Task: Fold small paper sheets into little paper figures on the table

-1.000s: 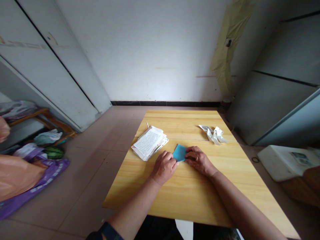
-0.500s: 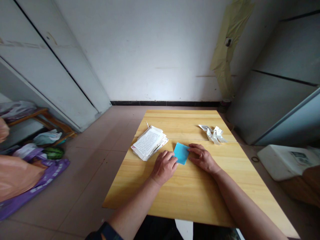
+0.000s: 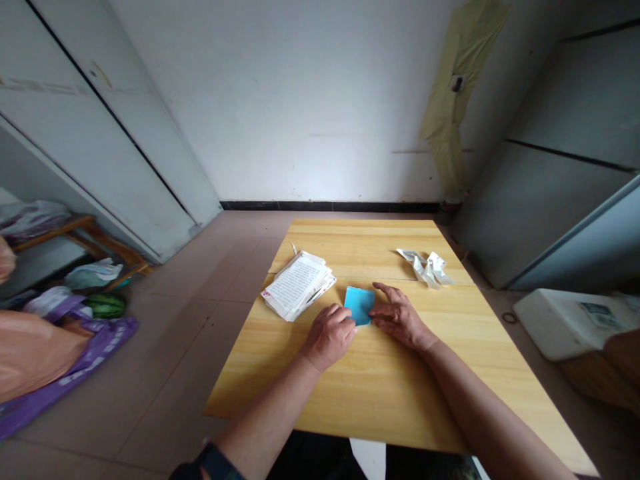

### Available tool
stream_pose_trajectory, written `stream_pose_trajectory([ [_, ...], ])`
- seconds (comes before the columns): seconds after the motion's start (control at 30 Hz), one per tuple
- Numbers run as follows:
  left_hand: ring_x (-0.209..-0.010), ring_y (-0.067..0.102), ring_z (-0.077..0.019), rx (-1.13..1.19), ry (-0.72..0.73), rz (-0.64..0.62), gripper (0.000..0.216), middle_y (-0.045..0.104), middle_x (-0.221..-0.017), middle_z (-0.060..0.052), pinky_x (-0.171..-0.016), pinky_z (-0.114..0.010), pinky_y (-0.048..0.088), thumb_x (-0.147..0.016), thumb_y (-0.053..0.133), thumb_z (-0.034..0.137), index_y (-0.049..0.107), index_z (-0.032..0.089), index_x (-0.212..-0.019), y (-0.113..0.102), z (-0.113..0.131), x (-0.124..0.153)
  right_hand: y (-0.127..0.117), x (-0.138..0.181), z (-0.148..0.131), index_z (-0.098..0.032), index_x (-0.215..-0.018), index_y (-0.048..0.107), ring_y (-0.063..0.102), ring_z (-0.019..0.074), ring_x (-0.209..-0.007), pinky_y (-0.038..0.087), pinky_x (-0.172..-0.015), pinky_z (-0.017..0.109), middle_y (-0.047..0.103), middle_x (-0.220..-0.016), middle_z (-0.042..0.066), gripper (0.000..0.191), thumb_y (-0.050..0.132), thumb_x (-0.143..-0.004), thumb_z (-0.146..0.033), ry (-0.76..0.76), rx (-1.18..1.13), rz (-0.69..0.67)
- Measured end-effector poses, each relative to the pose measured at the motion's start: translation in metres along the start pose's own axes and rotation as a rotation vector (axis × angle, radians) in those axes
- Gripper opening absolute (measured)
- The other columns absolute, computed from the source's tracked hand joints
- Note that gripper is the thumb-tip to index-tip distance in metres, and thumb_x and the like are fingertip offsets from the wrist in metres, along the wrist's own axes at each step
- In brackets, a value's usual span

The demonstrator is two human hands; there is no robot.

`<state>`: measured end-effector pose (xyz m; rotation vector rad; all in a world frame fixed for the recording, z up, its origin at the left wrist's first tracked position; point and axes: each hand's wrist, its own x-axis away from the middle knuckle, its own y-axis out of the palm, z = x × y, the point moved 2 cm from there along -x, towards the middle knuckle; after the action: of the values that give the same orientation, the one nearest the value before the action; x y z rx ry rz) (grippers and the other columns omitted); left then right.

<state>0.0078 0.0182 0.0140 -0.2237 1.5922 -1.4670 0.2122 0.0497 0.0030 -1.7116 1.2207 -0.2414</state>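
A small square of blue paper (image 3: 359,305) lies on the wooden table between my two hands. My left hand (image 3: 330,335) is closed at the paper's lower left corner, its fingertips gripping the edge. On the other side, my right hand (image 3: 400,319) has its fingers apart, the thumb touching the paper's lower right edge and the index finger stretched out just past the upper right corner. A stack of printed white paper sheets (image 3: 299,283) lies to the left, beyond my left hand.
Crumpled white paper (image 3: 429,268) sits at the back right of the wooden table (image 3: 380,393). On the floor to the right is a white box (image 3: 565,323). Left of the table, a watermelon (image 3: 107,305) lies by a purple bag (image 3: 95,360).
The blue paper has turned so its edges sit squarer to me, and it shifted slightly left. My right index finger has lifted off and stretched out. My left hand stays nearly in place.
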Motion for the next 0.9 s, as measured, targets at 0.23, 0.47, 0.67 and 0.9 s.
stream_pose_trajectory([
  [0.23,-0.072,0.047,-0.0163,-0.003,-0.006,0.003,0.026,0.052,-0.068,-0.003,-0.062,-0.030,0.039,-0.084,0.051,0.013,0.055,0.019,-0.059,0.003,-0.001,0.002,0.008,-0.005,0.003,-0.027,-0.085,0.075,0.046,0.0317,-0.119,0.040,-0.093,0.053,0.049,-0.136,0.010,0.012,0.065,-0.079,-0.029,0.118,0.040,-0.016],
  [0.47,-0.071,0.050,-0.0165,0.025,-0.014,0.025,0.023,0.054,-0.067,-0.004,-0.064,-0.030,0.041,-0.084,0.053,0.017,0.056,0.018,-0.062,0.001,0.000,0.003,0.010,-0.015,-0.001,-0.026,-0.080,0.073,0.047,0.0318,-0.117,0.040,-0.092,0.051,0.054,-0.131,0.008,0.010,0.065,-0.078,-0.031,0.237,0.074,-0.051],
  [0.67,-0.070,0.054,-0.0168,0.017,-0.127,0.037,0.018,0.057,-0.067,-0.003,-0.063,-0.029,0.043,-0.084,0.053,0.017,0.056,0.019,-0.066,0.003,-0.003,0.005,0.008,-0.022,-0.009,-0.024,-0.078,0.071,0.048,0.0308,-0.114,0.040,-0.089,0.050,0.057,-0.127,0.008,0.006,0.065,-0.076,-0.024,0.280,0.127,-0.093],
  [0.9,-0.076,0.057,-0.0172,0.023,-0.084,-0.019,0.028,0.062,-0.078,-0.004,-0.066,-0.028,0.047,-0.084,0.052,0.014,0.062,0.023,-0.109,0.004,-0.001,0.005,0.009,-0.028,-0.012,-0.023,-0.073,0.070,0.049,0.0298,-0.111,0.039,-0.089,0.048,0.057,-0.124,0.008,0.005,0.066,-0.075,-0.025,0.324,0.127,-0.109],
])
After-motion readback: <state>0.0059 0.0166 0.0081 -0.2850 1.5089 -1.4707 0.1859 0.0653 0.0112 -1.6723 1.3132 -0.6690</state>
